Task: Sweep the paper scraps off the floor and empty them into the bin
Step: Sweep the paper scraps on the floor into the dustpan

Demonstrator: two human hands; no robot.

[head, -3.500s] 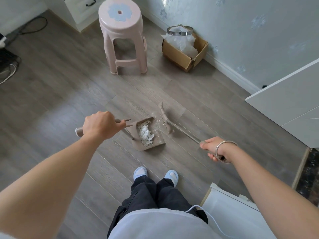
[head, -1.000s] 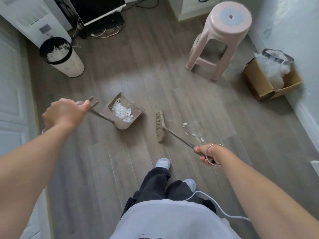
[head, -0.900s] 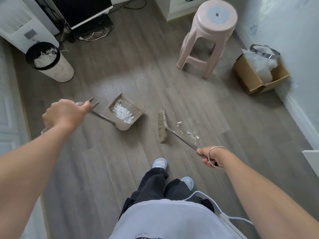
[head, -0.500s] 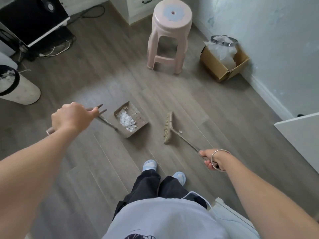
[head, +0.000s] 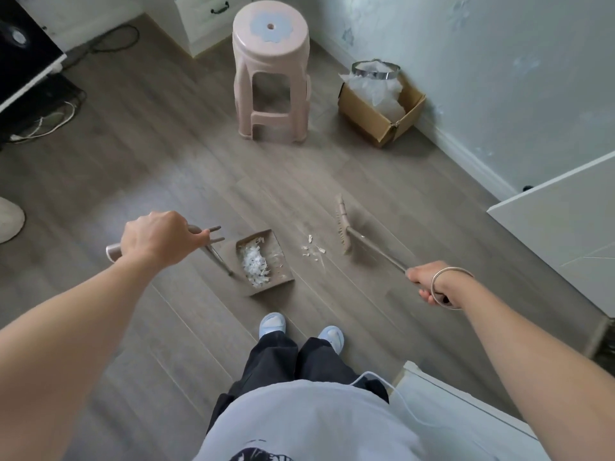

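The job looks a little past halfway. Most of the paper scraps (head: pixel 254 264) already lie as a white heap inside the dustpan (head: pixel 266 277), which sits low at the floor (head: pixel 166 161) in front of the person's shoes; whether its lip touches the boards cannot be told. The left hand (head: pixel 156 239) is curled round the top of the dustpan's long handle (head: pixel 218 257), to the left of the pan.

A small scatter of loose scraps (head: pixel 312 249) lies on the floor just to the right of the dustpan, between it and the broom head (head: pixel 342 224). The broom head is blurred and stands a little beyond those scraps, on the far side from the dustpan. The right hand (head: pixel 429 282), with a bangle (head: pixel 447 287) on the wrist, is wrapped round the broom stick, well to the right of the dustpan.

Two things appear to be left: brushing that last scatter into the pan, which calls for a short stroke toward the dustpan, and then carrying the pan to the bin and tipping it out. Nothing has been emptied yet, judging by the full pan. A pale rounded thing (head: pixel 10 219) at the frame's edge, far to the left of the dustpan, may be the bin, but too little of it shows. A cardboard box (head: pixel 379 128) holding a plastic bag stands by the wall, well beyond the dustpan, near a pink stool (head: pixel 271 71).
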